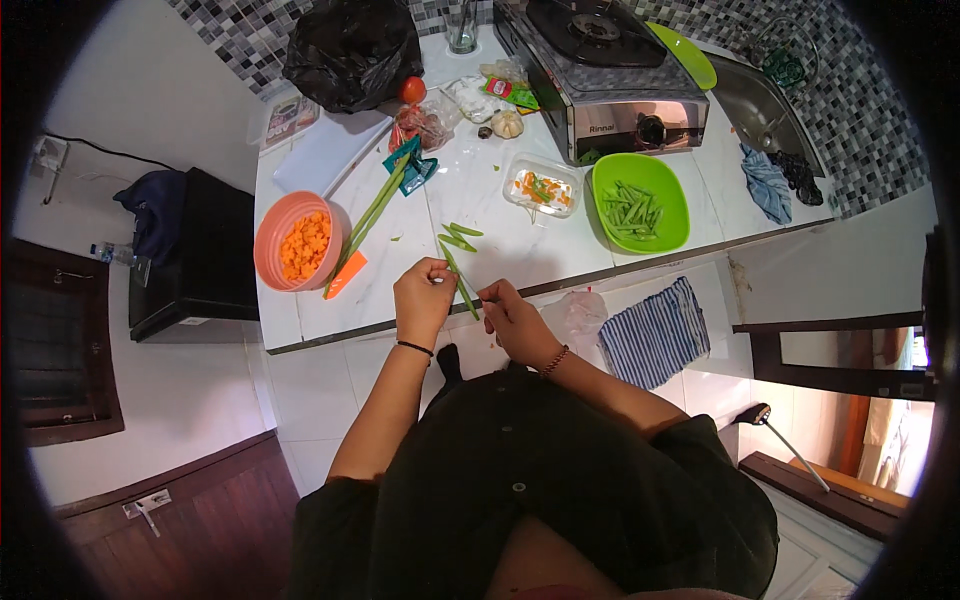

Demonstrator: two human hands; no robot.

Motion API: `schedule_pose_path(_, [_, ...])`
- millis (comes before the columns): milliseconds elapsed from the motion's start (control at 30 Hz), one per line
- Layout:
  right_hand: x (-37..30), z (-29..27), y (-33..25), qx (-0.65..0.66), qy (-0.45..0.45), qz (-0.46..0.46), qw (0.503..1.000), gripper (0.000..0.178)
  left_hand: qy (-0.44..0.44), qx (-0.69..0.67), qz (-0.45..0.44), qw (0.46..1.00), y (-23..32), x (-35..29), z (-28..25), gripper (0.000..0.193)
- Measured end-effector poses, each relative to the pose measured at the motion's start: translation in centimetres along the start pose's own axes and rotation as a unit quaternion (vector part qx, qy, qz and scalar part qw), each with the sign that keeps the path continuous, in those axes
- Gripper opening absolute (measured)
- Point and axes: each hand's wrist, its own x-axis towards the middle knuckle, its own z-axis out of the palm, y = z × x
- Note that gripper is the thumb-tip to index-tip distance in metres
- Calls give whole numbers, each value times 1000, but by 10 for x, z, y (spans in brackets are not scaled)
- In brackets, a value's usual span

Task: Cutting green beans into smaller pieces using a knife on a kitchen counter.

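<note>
My left hand [424, 298] is closed, pinching a long green bean [466, 293] at the counter's front edge. My right hand [516, 322] is beside the bean's lower end, its fingers curled together; what they hold, if anything, is too small to make out. Just beyond my hands lie several cut green bean pieces [459, 243]. To the left, long green stalks [375, 212] lean by a pink bowl [262, 250] of diced orange vegetable, next to a flat orange piece [346, 276]. At the right, a green bowl [682, 205] contains cut green beans.
A clear plastic tray [566, 205] with orange and green scraps sits left of the green bowl. Behind are a gas stove [640, 120], garlic [507, 124], a tomato [412, 90] and a black plastic bag [352, 55]. A sink [760, 105] and blue cloth [766, 185] are far right.
</note>
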Motion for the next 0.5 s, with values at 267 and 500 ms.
schedule_pose_path(267, [23,4,-12,-31,11,10,999,17,1,13,4,1000,2,0,-2,19])
schedule_pose_path(500, [8,5,-15,-29,15,42,999,17,24,4,12,1000,-5,1,2,15])
